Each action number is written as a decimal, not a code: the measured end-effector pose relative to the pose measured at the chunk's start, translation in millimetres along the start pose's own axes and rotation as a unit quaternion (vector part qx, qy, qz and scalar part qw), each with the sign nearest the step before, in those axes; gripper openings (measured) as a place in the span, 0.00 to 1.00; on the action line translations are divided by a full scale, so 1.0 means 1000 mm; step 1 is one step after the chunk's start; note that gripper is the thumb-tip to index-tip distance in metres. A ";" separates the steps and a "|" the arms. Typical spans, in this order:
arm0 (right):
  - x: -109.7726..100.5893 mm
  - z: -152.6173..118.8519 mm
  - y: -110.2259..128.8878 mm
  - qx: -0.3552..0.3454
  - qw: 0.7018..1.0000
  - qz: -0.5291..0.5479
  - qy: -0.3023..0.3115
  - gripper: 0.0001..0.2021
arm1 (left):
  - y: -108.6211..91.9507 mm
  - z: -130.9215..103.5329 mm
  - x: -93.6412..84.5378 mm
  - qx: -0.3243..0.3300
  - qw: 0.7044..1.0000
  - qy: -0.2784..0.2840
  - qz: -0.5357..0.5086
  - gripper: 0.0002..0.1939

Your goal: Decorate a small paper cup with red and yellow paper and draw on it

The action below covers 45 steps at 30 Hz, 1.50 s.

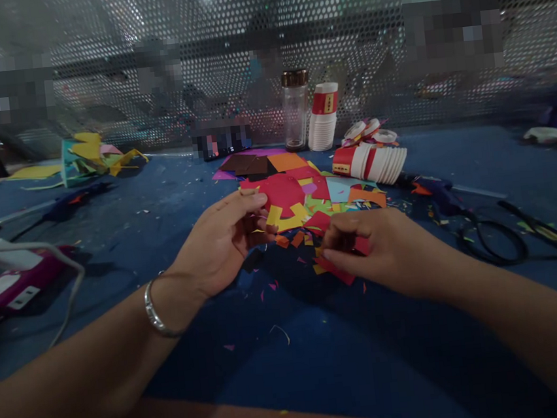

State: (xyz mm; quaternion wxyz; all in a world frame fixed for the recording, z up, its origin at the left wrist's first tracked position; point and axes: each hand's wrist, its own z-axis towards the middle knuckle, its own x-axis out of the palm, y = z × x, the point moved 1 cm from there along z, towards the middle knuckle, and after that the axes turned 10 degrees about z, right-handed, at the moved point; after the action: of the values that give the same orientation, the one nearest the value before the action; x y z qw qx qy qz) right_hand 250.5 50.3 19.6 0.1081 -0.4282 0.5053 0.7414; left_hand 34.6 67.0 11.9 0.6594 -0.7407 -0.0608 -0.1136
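Loosely curled, the left hand (227, 237) is pinching the near-left edge of a flat red paper disc (284, 192) between thumb and fingers, an angular yellow paper piece (289, 217) lying along the disc's near side. To its right, the right hand (373, 246) is curling almost closed over a red paper piece (338, 270); whether its fingertips are gripping that piece cannot be told. Beyond both hands, smooth, straight-cut brown sheets (249, 164) are overlapping in a heap of paper, and past the right hand a ribbed cup stack (371, 164) is lying on its side. Right of that hand, a dark blue glue gun (437, 197) is resting near a looped black cable (500, 260). Small orange scraps (297, 239) are occupying the gap between the hands; nearer the body, the blue tabletop (283, 359) is offering wide, thinly littered room up to its brownish edge (219, 415).
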 end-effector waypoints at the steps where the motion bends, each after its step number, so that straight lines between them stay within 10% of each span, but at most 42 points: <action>1: -0.001 0.000 -0.001 0.009 1.000 0.005 0.001 0.06 | 0.000 0.000 0.000 0.000 1.000 -0.001 0.001 0.06; 26: -0.010 0.003 -0.018 0.163 0.952 0.259 -0.003 0.15 | 0.001 0.001 0.000 -0.020 1.000 0.014 0.014 0.05; 45: -0.021 0.000 -0.012 0.107 0.951 0.287 -0.034 0.15 | 0.005 -0.003 0.002 -0.055 0.995 0.053 0.065 0.01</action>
State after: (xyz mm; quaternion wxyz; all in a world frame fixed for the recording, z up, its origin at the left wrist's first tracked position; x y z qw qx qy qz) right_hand 271.0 61.4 27.2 -0.0469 -0.2258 0.6792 0.6967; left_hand 37.3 62.8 7.5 0.6263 -0.7709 0.0287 -0.1125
